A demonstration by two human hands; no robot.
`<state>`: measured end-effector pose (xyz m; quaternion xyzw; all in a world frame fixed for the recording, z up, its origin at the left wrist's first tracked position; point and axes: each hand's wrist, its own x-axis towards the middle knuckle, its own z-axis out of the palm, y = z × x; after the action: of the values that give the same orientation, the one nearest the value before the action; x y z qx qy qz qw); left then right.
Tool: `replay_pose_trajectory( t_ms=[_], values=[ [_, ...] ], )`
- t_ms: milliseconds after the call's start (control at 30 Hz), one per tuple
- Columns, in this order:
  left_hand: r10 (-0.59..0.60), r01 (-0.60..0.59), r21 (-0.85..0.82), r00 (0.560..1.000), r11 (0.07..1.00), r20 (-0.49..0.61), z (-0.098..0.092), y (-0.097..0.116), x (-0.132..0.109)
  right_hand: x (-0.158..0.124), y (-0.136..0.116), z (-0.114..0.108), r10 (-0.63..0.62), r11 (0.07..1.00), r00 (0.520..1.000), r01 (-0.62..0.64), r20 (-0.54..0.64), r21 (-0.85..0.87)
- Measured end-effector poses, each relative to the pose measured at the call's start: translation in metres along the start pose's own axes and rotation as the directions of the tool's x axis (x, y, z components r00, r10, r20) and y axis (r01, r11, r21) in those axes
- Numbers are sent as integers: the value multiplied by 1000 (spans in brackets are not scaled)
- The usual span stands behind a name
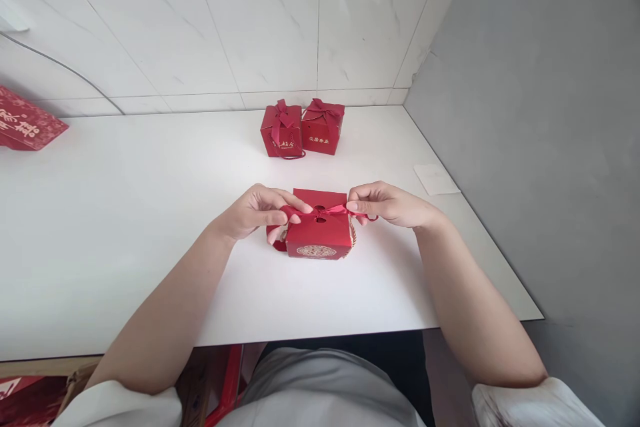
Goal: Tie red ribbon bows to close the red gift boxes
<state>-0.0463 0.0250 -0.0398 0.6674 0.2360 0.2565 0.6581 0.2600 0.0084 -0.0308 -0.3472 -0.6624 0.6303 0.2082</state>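
Note:
A red gift box (323, 235) with a round gold emblem on its front stands on the white table before me. Across its top runs a red ribbon (334, 210), knotted near the middle. My left hand (267, 208) pinches the ribbon at the box's left, its index finger stretched toward the knot. At the right, my right hand (383, 203) pinches the other side of the ribbon between thumb and fingers, and a loop of it shows below them. A twisted gold-and-red cord hangs at the box's right side.
Two finished-looking red boxes with bows, a left one (281, 133) and a right one (324, 130), stand near the tiled wall. A larger red package (30, 121) lies at far left. A white paper (435, 179) lies by the grey partition (540, 113) on the right.

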Motion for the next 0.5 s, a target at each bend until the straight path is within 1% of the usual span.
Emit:
replay_pose_trajectory(
  t_ms=[67, 133, 200, 300, 400, 467, 500],
  values=[
    [23, -22, -17, 999, 1000, 41, 2, 0, 1, 0, 0, 0, -3, 1000, 1000, 3, -4, 10],
    [46, -45, -16, 998, 999, 41, 4, 0, 2, 1, 1, 0, -6, 1000, 1000, 6, -3, 12],
    [61, -61, 5, 998, 998, -7, 6, 1, 3, 1, 1, 0, -7, 1000, 1000, 7, -4, 10],
    [89, -79, 86, 989, 993, -120, 8, 1, 4, 2, 3, 0, -9, 1000, 1000, 9, -2, 12],
    [209, -162, 207, 950, 965, -233, 10, 3, 4, 3, 5, 1, -16, 1000, 1000, 16, 3, 22],
    [276, -208, 260, 926, 943, -257, 13, 5, 5, 4, 5, 2, -20, 999, 1000, 20, 5, 32],
    [285, -216, 271, 925, 938, -251, 14, 6, 5, 4, 5, 2, -23, 999, 1000, 23, 6, 37]
  ],
)
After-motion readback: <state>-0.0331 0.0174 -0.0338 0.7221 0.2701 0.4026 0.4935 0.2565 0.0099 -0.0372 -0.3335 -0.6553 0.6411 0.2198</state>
